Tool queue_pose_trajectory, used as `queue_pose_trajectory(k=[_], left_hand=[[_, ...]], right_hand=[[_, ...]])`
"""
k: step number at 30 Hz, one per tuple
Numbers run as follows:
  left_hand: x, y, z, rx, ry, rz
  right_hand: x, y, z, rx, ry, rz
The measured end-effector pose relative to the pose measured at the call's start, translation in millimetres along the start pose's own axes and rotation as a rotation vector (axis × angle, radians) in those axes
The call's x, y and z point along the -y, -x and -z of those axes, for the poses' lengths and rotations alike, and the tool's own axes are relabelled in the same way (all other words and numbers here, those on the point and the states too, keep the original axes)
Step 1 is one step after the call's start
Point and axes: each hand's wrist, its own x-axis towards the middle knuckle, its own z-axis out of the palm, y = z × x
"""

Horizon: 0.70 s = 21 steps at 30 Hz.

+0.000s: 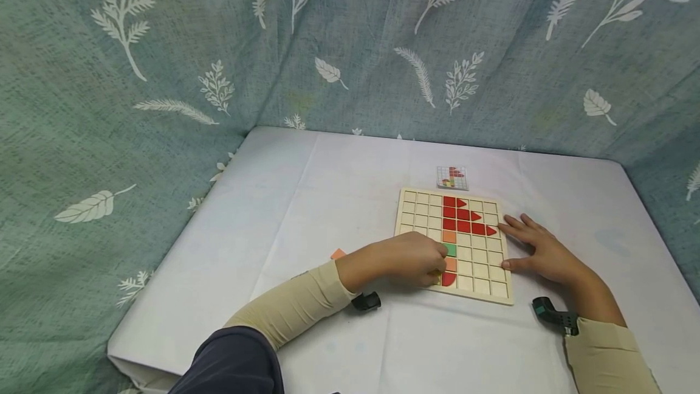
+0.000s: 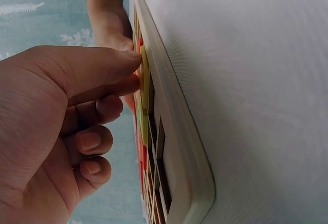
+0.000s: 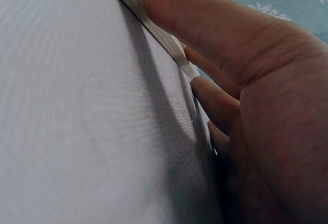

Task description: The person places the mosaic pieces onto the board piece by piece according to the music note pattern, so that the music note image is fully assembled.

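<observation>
A wooden grid board (image 1: 481,287) lies on the table, holding red, orange and green tiles. My left hand (image 1: 415,257) is over its lower left part. In the left wrist view, the left thumb and index finger pinch a yellow tile (image 2: 145,73) at the board's near edge, the other fingers loosely curled. Just right of that hand sits a red rounded tile (image 1: 448,279), below an orange tile (image 1: 451,264) and a green tile (image 1: 451,250). My right hand (image 1: 547,253) has its fingers spread, with thumb and fingertips touching the board's right edge.
Behind the board lies a small pattern card (image 1: 452,178) with a printed coloured grid. A loose orange tile (image 1: 338,254) shows on the white table (image 1: 306,199) beyond the left forearm. A leaf-patterned curtain (image 1: 350,47) hangs behind the table.
</observation>
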Motion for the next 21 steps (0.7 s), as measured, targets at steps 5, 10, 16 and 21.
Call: queue_pose_trajectory(k=[5,10,16,21], left_hand=[[0.8,-1.6,-0.6,0.021,0.000,0.013],[1.3,-0.5,0.9,0.042,0.017,0.024],[2.2,0.8,1.1,0.047,0.020,0.037],[3.9,1.9,1.6,0.033,0.022,0.032]], right_hand=[[0.2,-0.4,0.1,-0.001,-0.001,0.001],[0.4,-1.3,-0.5,0.000,-0.003,-0.011],[0.2,-1.8,-2.2,-0.006,0.001,-0.020],[0.3,-1.6,-0.4,-0.011,0.001,-0.013]])
